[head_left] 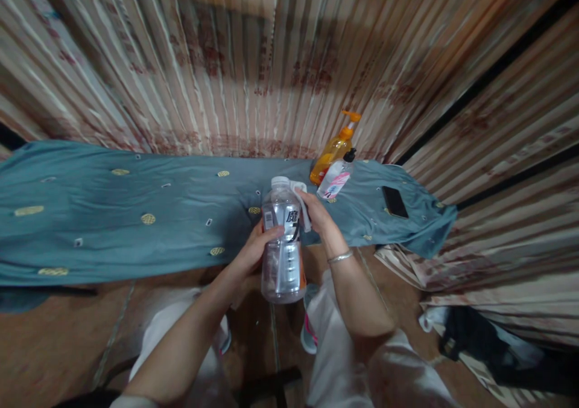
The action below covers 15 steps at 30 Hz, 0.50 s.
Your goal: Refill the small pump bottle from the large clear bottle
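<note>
A large clear plastic bottle (pixel 281 263) with a white cap and a silver label stands roughly upright in front of me, near the table's front edge. My left hand (pixel 259 242) is closed around its left side, thumb across the label. At the bottle's upper right, my right hand (pixel 316 210) is closed on a white cloth (pixel 302 203) pressed against the shoulder of the bottle. A silver bangle circles my right wrist. Part of the cloth is hidden by the fingers and the bottle.
An orange pump bottle (pixel 332 154) and a smaller clear bottle with a black top (pixel 335 177) stand behind my right hand. A black phone (pixel 395 201) lies further right on the teal cloth-covered table (pixel 181 203). Pleated curtains (pixel 244 76) hang behind and to the right.
</note>
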### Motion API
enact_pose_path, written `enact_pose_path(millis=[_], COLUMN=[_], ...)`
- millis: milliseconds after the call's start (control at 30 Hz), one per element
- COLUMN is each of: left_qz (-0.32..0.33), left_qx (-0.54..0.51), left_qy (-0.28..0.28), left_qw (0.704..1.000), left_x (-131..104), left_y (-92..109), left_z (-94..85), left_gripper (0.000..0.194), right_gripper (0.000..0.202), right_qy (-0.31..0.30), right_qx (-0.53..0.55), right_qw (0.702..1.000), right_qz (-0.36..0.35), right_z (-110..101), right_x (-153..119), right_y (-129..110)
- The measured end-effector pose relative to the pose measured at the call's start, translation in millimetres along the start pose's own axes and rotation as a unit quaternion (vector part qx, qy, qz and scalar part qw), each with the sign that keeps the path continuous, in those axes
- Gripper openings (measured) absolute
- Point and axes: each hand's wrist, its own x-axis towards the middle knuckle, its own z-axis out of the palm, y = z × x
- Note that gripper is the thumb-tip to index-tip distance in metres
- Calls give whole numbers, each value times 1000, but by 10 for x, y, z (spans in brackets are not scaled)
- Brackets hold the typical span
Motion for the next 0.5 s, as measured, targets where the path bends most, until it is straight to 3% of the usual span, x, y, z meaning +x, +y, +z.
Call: enact_pose_path(millis=[100, 233, 333, 433, 500], left_qz=[46, 106, 193, 311, 371], left_qx=[14, 10, -8, 27, 100], left_qy=[37, 134, 203, 262, 288], left_qw=[998, 985, 960, 913, 877], left_x=[79, 241, 325, 374, 416], left_y=[12, 115, 272, 453, 554], left_z=[-58, -221, -433, -735, -962], left_gripper=[66, 63, 65, 71, 79], right_gripper=[54, 56, 48, 26, 19], right_qy=[3, -24, 36, 133, 166], right_qx=[13, 18, -117, -344, -423], right_qw=[999, 998, 991, 929, 890], right_qz=[-30, -48, -47, -34, -25], right_z=[-4, -59, -180, -361, -471], right_x=[-32, -30, 33, 107, 144], right_y=[0, 9, 39, 85, 124])
